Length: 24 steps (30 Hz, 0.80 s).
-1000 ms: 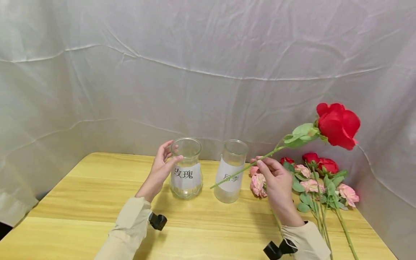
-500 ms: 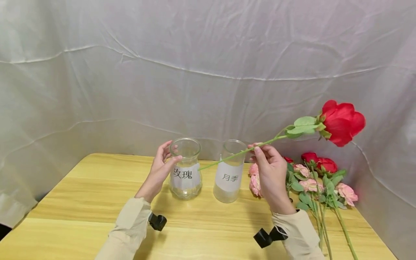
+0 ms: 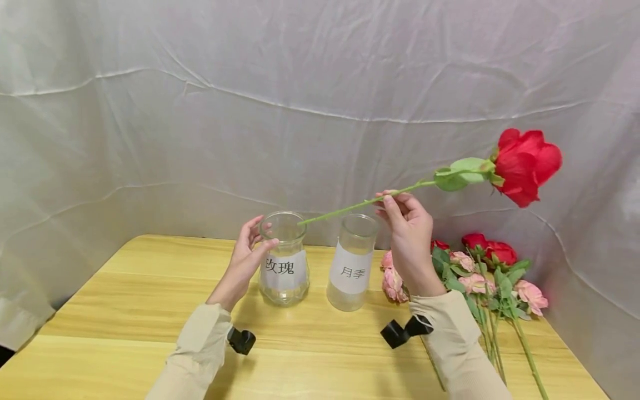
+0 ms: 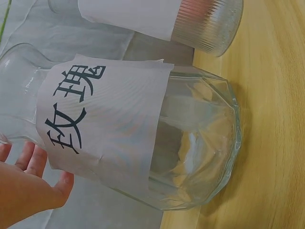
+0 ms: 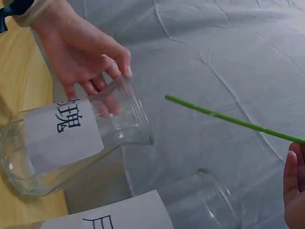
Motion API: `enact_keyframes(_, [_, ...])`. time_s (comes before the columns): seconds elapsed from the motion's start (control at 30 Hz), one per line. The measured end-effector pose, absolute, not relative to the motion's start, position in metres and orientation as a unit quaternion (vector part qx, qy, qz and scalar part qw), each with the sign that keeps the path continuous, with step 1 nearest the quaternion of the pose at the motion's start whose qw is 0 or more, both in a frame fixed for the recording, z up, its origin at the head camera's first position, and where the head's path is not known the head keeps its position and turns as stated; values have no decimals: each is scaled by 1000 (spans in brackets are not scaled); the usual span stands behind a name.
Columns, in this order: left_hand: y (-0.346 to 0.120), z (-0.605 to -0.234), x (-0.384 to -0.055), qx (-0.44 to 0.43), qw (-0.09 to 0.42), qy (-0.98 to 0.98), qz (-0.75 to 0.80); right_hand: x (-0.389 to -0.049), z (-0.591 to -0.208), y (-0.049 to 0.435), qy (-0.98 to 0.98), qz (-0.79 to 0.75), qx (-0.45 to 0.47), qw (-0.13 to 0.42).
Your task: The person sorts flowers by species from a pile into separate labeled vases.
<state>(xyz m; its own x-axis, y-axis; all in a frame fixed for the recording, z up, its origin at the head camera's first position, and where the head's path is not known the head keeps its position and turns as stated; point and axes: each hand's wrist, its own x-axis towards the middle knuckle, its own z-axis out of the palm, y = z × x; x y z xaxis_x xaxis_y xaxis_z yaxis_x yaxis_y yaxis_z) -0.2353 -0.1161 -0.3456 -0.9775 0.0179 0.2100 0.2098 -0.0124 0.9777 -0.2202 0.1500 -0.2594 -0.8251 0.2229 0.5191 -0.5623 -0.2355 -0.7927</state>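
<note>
My right hand (image 3: 412, 244) pinches a red rose (image 3: 527, 166) partway along its green stem (image 5: 224, 117). The bloom leans up to the right, and the stem slants down leftward. In the head view its lower end overlaps the mouth of the left glass vase (image 3: 284, 269); the right wrist view shows that end apart from the rim. Thumb and fingers of my left hand (image 3: 244, 264) curl round the neck of this vase, which stands upright with a white paper label. Beside it, below the stem, stands a straighter glass vase (image 3: 351, 272), also labelled.
On the right of the wooden table (image 3: 310, 355) lies a pile of flowers with long stems: pink blooms (image 3: 531, 298) and several red roses (image 3: 501, 253). A grey cloth curtain (image 3: 300, 139) hangs behind and around the table.
My right hand has moved up and left with the rose, bringing the stem's end from the right vase to the left vase's mouth. My left hand has stayed at the vase.
</note>
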Motion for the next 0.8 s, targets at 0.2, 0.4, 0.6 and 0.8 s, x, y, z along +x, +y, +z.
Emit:
enact_keyframes(0.2, [-116, -346, -235, -81, 69, -702, -704, -235, -247, 140, -599, 753, 142, 234])
enact_keyframes(0.4, [-118, -347, -235, -79, 72, -702, -705, -251, -235, 127, -640, 730, 132, 199])
enact_keyframes(0.6, [-117, -347, -235, -80, 72, -700, -706, -261, -231, 109, -638, 744, 116, 161])
enact_keyframes(0.8, [-117, -345, -234, -82, 71, -699, -707, -266, -233, 95, -645, 741, 102, 159])
